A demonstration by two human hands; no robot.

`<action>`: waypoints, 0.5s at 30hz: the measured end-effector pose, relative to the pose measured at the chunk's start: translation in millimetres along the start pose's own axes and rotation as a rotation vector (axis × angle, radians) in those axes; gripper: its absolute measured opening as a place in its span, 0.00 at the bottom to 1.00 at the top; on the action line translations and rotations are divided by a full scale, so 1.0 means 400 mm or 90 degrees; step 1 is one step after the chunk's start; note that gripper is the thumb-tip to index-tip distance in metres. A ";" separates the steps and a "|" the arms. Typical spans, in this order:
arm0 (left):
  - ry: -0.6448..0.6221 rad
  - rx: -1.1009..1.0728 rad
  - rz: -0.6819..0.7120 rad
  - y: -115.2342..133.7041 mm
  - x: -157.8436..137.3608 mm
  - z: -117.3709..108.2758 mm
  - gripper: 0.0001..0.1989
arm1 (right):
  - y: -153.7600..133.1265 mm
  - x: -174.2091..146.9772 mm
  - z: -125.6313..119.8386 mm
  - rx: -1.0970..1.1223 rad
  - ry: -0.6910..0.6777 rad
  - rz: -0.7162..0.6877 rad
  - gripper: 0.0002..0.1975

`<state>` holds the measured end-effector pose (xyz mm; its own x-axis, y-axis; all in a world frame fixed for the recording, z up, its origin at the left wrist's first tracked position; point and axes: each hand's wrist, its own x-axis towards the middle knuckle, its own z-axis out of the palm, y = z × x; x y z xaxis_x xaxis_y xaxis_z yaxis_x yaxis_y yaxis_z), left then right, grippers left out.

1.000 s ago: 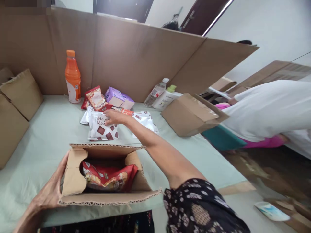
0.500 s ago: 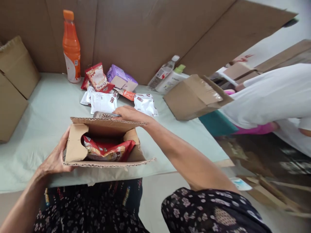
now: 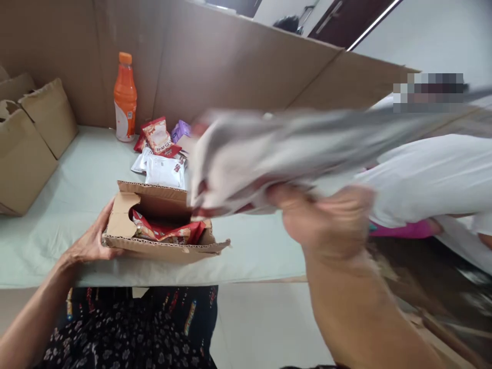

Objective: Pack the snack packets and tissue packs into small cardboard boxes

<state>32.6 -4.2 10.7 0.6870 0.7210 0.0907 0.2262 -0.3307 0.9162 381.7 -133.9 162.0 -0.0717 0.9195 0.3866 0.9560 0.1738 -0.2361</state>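
cardboard box point(image 3: 121, 218) stands open near the front edge of the desk point(image 3: 253, 256), which is covered in pale green cloth. behind everything, a tall brown partition point(image 3: 238, 66) runs across the back of the desk. beyond the desk at the right, another person point(image 3: 430, 174) in white is partly in view. a bigger carton point(image 3: 26, 159) takes up the desk's far left. the left hand point(image 3: 90, 243) grips the cardboard box by its left side, and the right hand point(image 3: 326, 215) is closed on the near side of a white and brown packet point(image 3: 238, 159), lifted above the desk to the right of the box. this packet is blurred, and its lower corner overlaps the box's right end in the view, so i cannot tell whether they touch. an orange bottle point(image 3: 125, 102) stands upright just in front of the partition. inside the box lies a red packet point(image 3: 169, 233). behind the box are white packets point(image 3: 165, 171), then smaller red sachets point(image 3: 157, 138), with a partly hidden purple pack point(image 3: 180, 130) beside them.
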 end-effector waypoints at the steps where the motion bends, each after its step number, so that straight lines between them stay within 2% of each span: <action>1: 0.001 0.000 0.001 0.002 -0.001 0.000 0.58 | -0.020 0.000 0.005 -0.023 -0.024 -0.021 0.13; 7: -0.004 -0.007 0.012 -0.008 -0.007 0.002 0.59 | -0.118 0.054 0.043 -0.166 -0.191 -0.140 0.11; 11: -0.015 -0.022 0.025 -0.033 -0.007 0.005 0.63 | -0.167 0.085 0.059 -0.299 -0.301 -0.119 0.11; 15: -0.023 -0.062 0.028 -0.034 -0.003 0.013 0.65 | -0.179 0.067 0.058 -0.334 -0.285 -0.144 0.12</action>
<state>32.1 -3.6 -4.0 0.7194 0.6842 0.1199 0.1279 -0.3001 0.9453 304.7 -113.6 168.5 -0.2860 0.9568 -0.0534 0.9064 0.2881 0.3090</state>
